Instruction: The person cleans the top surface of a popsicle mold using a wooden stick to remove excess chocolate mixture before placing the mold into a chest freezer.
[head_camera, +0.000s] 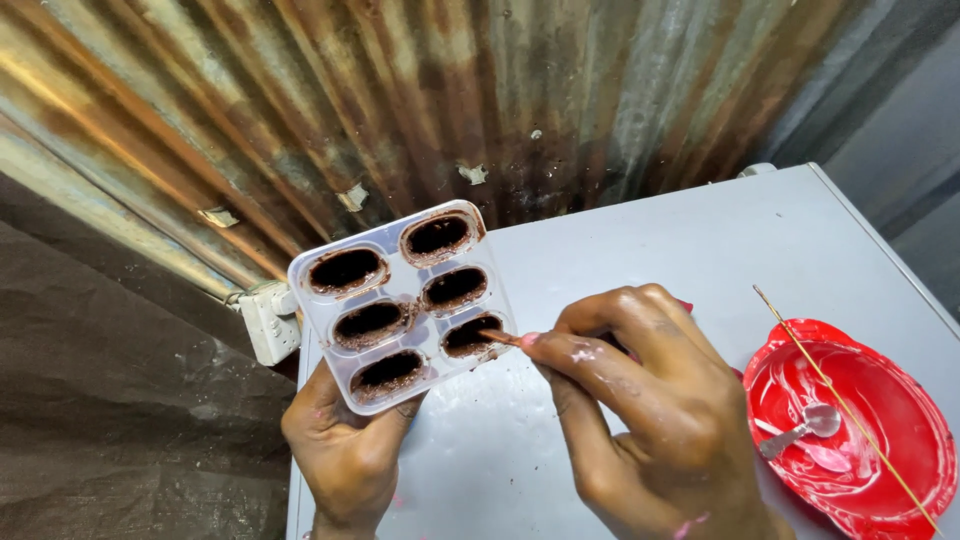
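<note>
Head view shows a clear plastic mould tray (400, 300) with six oval cavities, each coated in a dark brown layer, held up above the near-left corner of the grey-white counter (640, 250). The tray is gripped from below by the left hand (345, 450), whose fingers are closed around its near edge. The right hand (650, 410) is pinched narrowly on a thin brown stick (500, 338), the tip of which is set at the rim of the nearest right-hand cavity (470, 335). On the counter to the right a red bowl (850, 440), smeared with white, is seen with a small metal spoon (805, 428) lying in it and a long thin skewer (850, 400) laid across it. Rusted corrugated metal sheeting (400, 90) stands behind. Several risks can be judged from this: the tray is supported at one edge only and is tilted, so it could slip or tip if the stick is pressed hard; the brown coating could be scratched through or chipped by the tip; the skewer, resting loosely across the bowl, could be knocked off by the right wrist. The depth of the cavities and whether the coating is soft or set cannot be made out. The left fingertips are hidden under the tray, the stick's rear end is covered by the right hand, and the bowl is cut off at the lower right edge.
</note>
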